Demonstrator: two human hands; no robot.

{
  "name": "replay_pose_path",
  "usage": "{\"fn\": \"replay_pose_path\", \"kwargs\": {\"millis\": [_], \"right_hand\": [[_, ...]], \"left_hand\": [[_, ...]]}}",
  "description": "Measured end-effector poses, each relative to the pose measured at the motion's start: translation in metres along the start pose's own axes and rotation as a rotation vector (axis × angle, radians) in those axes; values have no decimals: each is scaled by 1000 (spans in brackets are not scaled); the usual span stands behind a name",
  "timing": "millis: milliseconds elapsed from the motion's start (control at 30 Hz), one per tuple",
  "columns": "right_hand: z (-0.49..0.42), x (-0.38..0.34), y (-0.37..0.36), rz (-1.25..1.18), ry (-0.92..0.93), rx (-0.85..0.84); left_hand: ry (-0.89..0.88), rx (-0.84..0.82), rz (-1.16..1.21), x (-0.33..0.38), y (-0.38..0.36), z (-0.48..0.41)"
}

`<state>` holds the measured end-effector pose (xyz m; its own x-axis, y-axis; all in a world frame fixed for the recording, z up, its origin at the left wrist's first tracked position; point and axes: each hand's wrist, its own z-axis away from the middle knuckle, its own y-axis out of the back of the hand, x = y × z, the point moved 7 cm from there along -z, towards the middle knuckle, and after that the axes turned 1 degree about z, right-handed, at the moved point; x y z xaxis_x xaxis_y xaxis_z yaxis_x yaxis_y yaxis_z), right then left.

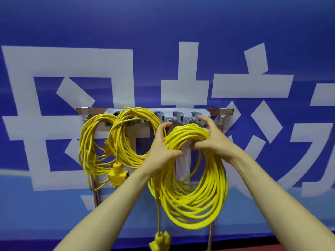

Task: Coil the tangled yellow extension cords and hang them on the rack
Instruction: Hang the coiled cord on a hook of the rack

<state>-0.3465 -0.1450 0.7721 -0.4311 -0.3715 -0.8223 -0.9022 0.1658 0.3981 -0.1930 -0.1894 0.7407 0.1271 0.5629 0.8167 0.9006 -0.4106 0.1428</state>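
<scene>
Two hung coils (117, 138) sit on the rack (181, 115), left side; third coil (199, 200) is just below its free right end, left hand (163, 151) and right hand (212, 140) both clutching the top: limp, likely hefty, loops prone to splay, so grip the whole bundle there.

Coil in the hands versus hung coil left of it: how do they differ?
The held coil is gripped by the left hand and right hand, unhooked; the hung coil hangs from the rack. The held coil's loops bundle tightly; the hung coil's spread loosely. The held coil's socket end dangles on a long tail; the hung coil's socket block sits close beneath. Both are yellow.
</scene>
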Motion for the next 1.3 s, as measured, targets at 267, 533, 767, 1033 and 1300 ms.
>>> {"fn": "replay_pose_path", "kwargs": {"millis": [267, 533, 767, 1033, 1300], "right_hand": [[-25, 46, 35, -13, -16, -245], [-63, 60, 85, 122, 1, 109], [-101, 88, 119, 188, -149, 144], [-128, 91, 125, 142, -79, 130], [-137, 98, 120, 151, -82, 35]], "left_hand": [[-4, -3, -68, -11, -11, -53], [24, 32, -143, -19, -21, -108], [23, 27, -307, -34, -30, -147], [9, -86, -530, -30, -29, -175], [-78, -184, -831, -25, -26, -184]]}}
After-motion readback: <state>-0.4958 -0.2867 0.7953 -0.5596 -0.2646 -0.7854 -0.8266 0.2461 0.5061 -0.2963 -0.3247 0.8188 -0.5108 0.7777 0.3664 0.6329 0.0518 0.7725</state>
